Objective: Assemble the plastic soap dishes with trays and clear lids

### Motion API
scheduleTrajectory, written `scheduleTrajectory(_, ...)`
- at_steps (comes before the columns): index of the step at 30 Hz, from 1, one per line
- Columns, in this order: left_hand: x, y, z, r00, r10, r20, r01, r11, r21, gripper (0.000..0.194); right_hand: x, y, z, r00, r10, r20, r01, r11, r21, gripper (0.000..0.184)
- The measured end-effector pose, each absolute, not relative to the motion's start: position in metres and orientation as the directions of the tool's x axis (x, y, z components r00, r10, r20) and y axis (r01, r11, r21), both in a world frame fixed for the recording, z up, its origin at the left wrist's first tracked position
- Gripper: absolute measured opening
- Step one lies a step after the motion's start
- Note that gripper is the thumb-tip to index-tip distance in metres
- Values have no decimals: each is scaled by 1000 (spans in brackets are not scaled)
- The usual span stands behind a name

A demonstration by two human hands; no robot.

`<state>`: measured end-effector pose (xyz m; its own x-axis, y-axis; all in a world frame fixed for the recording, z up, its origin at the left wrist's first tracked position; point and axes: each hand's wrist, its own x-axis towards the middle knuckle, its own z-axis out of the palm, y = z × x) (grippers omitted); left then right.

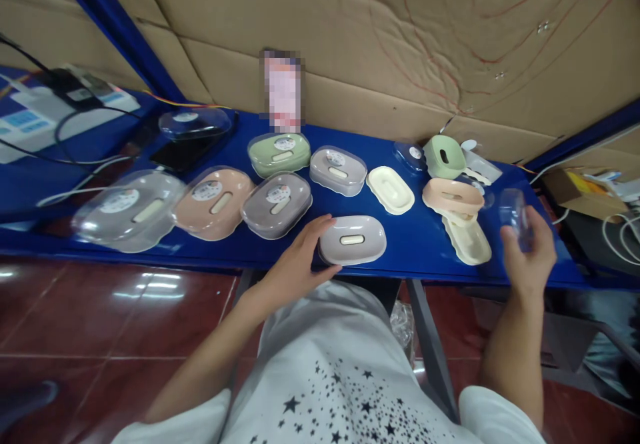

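Note:
A pale grey oval soap dish with a cream slotted centre lies flat at the table's front edge. My left hand curves around its left end, thumb at the near rim and fingers at the far one. At the right, my right hand grips a clear plastic lid between thumb and fingers, raised over the table. Between the hands are a peach soap dish, a cream tray partly beneath it, and another cream tray.
Several lidded soap dishes stand to the left, including a peach one and a green one. Behind the right side are a green dish and a clear lid. A phone and cables lie at the back left; cardboard walls the rear.

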<state>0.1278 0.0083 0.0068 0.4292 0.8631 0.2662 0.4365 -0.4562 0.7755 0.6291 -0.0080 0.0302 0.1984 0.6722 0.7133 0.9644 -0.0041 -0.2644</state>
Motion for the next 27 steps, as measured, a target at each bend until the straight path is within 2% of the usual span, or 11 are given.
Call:
scheduleTrajectory(2,126,9,5,418,877,236,414,-415,810,92,561,-13,41,-70,775,628,910,307,-277,67)
scheduleTrajectory(4,124,9,2,407,888,213,389,-379,840,97,496,-11,47,-349,809,473,814,511,-275,70)
scheduleTrajectory(6,123,9,-1,409,889,204,368,-365,855,100,447,-2,48,-538,760,365,726,638,-258,73)
scheduleTrajectory(8,122,9,-3,419,885,205,361,-369,856,100,418,7,44,-636,708,307,664,705,-250,74)
scheduleTrajectory(13,122,11,-2,421,873,246,383,-417,824,98,402,19,42,-691,663,289,624,748,-225,72)
scheduleTrajectory(20,121,12,1,444,857,262,422,-458,782,100,399,16,51,-707,675,212,643,738,-207,69)
scheduleTrajectory(27,123,13,1,444,849,287,430,-483,763,96,398,17,46,-707,667,235,636,745,-198,67)
